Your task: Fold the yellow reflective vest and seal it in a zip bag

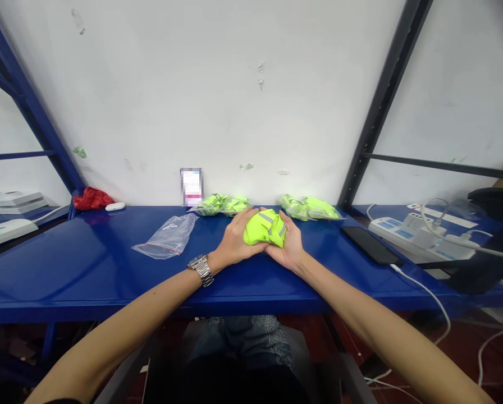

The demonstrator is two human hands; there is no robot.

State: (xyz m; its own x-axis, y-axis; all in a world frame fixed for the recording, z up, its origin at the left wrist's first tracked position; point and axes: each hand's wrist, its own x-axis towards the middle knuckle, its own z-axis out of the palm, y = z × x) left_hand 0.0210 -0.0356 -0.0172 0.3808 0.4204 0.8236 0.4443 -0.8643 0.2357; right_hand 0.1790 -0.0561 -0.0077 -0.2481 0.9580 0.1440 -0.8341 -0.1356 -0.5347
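Observation:
Between my two hands is a bundled neon-yellow reflective vest (260, 229) with grey strips, crumpled into a compact ball just above the blue table. My left hand (233, 238) wraps its left side, and a metal watch (201, 269) sits on that wrist. On the other side, my right hand (291, 245) cups the bundle with the fingers curved around it. A clear zip bag (167, 237) with a red seal line lies flat to the left of my hands.
Along the wall lie neon-yellow bundles in clear bags, one group left (224, 204) and one right (310, 208). A phone (191, 187) leans on the wall. A black phone (371, 245) with a white cable (428, 297) and power strips (420, 235) are at right; red cloth (92, 198) is far left.

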